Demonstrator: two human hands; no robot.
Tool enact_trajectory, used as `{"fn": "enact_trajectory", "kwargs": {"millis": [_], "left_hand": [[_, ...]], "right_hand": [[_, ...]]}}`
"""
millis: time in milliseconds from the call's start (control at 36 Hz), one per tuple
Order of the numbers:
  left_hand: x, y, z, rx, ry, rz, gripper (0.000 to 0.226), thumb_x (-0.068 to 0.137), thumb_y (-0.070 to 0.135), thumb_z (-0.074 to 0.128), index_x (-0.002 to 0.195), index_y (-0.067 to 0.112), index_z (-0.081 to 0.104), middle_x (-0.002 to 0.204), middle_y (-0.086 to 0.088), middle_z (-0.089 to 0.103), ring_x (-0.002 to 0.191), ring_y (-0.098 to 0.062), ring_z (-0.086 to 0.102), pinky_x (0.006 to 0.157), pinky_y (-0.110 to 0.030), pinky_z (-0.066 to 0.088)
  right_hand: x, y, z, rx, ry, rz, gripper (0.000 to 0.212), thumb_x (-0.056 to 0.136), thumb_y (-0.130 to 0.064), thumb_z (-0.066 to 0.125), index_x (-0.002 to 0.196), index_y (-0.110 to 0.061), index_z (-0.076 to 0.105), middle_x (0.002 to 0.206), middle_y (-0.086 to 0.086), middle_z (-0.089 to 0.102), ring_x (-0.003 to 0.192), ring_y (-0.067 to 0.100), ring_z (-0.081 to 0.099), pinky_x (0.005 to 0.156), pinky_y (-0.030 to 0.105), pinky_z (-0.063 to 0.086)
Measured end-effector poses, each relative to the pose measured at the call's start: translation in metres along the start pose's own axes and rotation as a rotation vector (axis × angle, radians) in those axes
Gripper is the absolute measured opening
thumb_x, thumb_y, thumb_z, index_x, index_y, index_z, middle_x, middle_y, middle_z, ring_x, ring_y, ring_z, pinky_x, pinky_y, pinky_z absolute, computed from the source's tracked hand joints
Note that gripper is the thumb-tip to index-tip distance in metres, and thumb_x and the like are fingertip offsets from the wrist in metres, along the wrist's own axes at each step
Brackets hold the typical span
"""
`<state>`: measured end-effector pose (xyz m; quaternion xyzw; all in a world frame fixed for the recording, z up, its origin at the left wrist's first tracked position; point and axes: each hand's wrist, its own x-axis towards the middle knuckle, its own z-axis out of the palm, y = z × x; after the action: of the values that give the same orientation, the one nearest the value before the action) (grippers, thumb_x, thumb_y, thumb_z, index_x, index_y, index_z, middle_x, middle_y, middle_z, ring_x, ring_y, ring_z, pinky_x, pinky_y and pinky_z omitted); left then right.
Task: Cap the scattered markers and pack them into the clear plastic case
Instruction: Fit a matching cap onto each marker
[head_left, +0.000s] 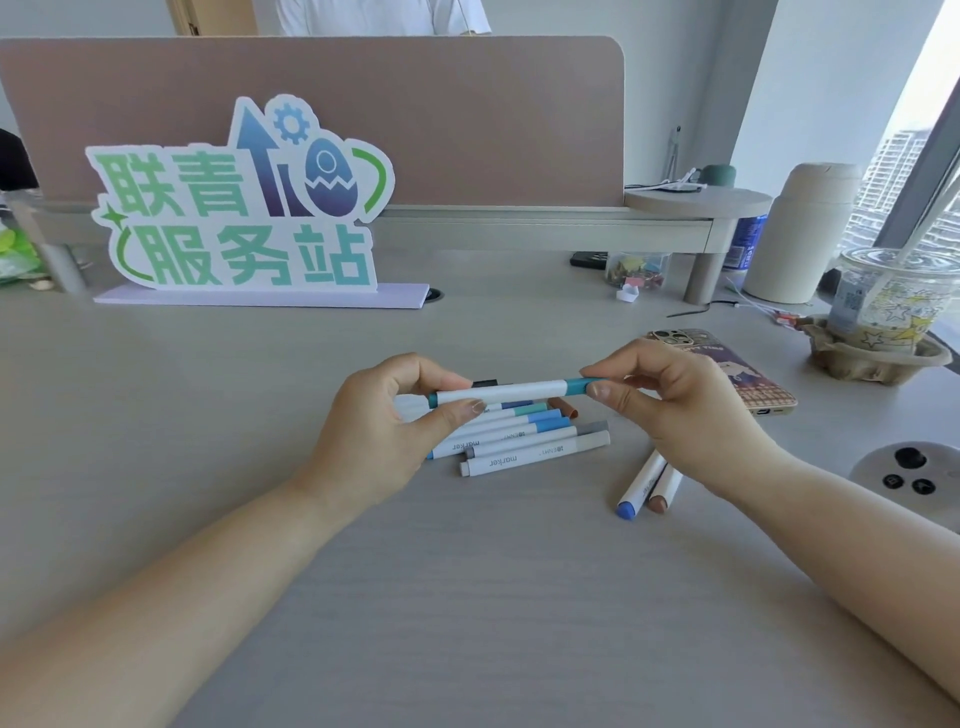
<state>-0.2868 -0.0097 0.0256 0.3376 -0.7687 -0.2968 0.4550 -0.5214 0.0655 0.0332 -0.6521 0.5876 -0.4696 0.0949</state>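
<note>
Teal at both ends, the marker (511, 391) lies along 9-to-3 above the marker pile (519, 436) on the desk (467, 597). Our left hand (374, 431) pinches its barrel at 9 o'clock and our right hand (675, 410) pinches the cap (576, 385) at 3.
</note>
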Motion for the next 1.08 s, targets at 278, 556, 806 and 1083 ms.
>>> {"fn": "enact_trajectory", "kwargs": {"millis": [278, 556, 806, 1083], "left_hand": [[-0.009, 0.005, 0.01, 0.124, -0.096, 0.072, 0.01, 0.077, 0.026, 0.077, 0.074, 0.025, 0.067, 0.079, 0.022, 0.066, 0.072, 0.004, 0.059, 0.062, -0.007, 0.037], [-0.013, -0.017, 0.018, 0.474, -0.216, 0.2, 0.022, 0.066, 0.066, 0.05, 0.067, 0.044, 0.052, 0.088, 0.021, 0.056, 0.092, 0.001, 0.048, 0.082, -0.028, 0.031], [-0.016, -0.007, 0.027, 0.481, -0.193, 0.257, 0.032, 0.069, 0.065, 0.047, 0.08, 0.039, 0.061, 0.109, 0.023, 0.051, 0.103, -0.003, 0.046, 0.087, -0.023, 0.023], [-0.031, 0.024, 0.074, 0.525, -0.311, 0.451, 0.034, 0.076, 0.063, 0.052, 0.087, 0.034, 0.066, 0.104, 0.019, 0.056, 0.103, -0.001, 0.043, 0.089, -0.021, 0.025]], "right_hand": [[0.005, 0.004, -0.018, 0.004, -0.127, 0.037, 0.011, 0.081, -0.021, 0.069, 0.086, -0.03, 0.071, 0.087, -0.015, 0.071, 0.086, 0.005, 0.064, 0.086, 0.023, 0.051], [0.008, 0.018, -0.043, -0.083, -0.054, 0.253, 0.008, 0.085, -0.023, 0.069, 0.085, -0.028, 0.074, 0.089, -0.012, 0.071, 0.085, 0.011, 0.065, 0.083, 0.026, 0.052], [0.008, 0.042, -0.049, -0.135, -0.093, 0.456, 0.006, 0.081, -0.022, 0.073, 0.087, -0.021, 0.073, 0.087, -0.007, 0.069, 0.085, 0.01, 0.061, 0.075, 0.021, 0.046], [0.007, 0.044, -0.042, -0.461, -0.159, 0.397, 0.003, 0.08, -0.033, 0.072, 0.078, -0.031, 0.07, 0.079, -0.01, 0.063, 0.08, 0.01, 0.055, 0.06, 0.023, 0.042]]}}
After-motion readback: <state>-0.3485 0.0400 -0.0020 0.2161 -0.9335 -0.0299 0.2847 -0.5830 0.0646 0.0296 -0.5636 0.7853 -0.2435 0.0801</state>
